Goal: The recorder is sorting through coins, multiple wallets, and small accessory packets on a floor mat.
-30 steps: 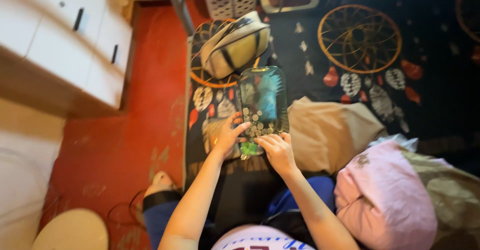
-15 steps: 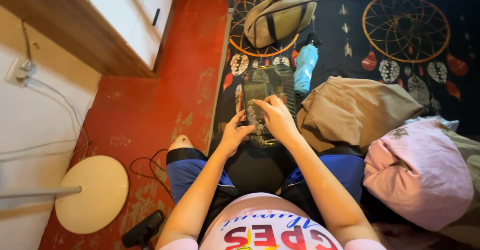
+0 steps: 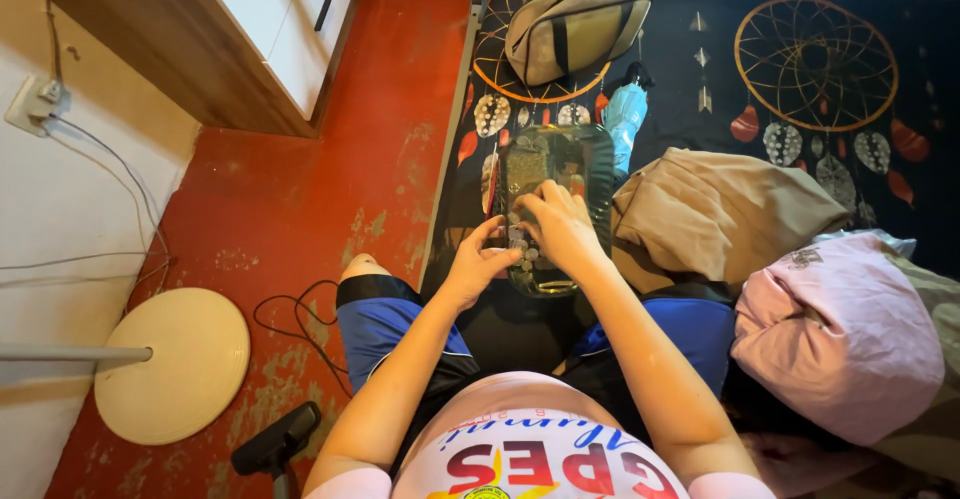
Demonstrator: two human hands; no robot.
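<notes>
On the dark bed cover sat a clear dish (image 3: 556, 164) of coins (image 3: 527, 256) — the left hand (image 3: 478, 264) gripped its edge, the right hand (image 3: 560, 221) curled inside, sorting — next came a careful pinch.

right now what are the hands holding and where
Left hand grips the near left edge of the clear coin container; right hand reaches into it over the coins, pinch unclear.

White printed shirt (image 3: 535, 454), blue black-trimmed shorts (image 3: 385, 329)
</notes>
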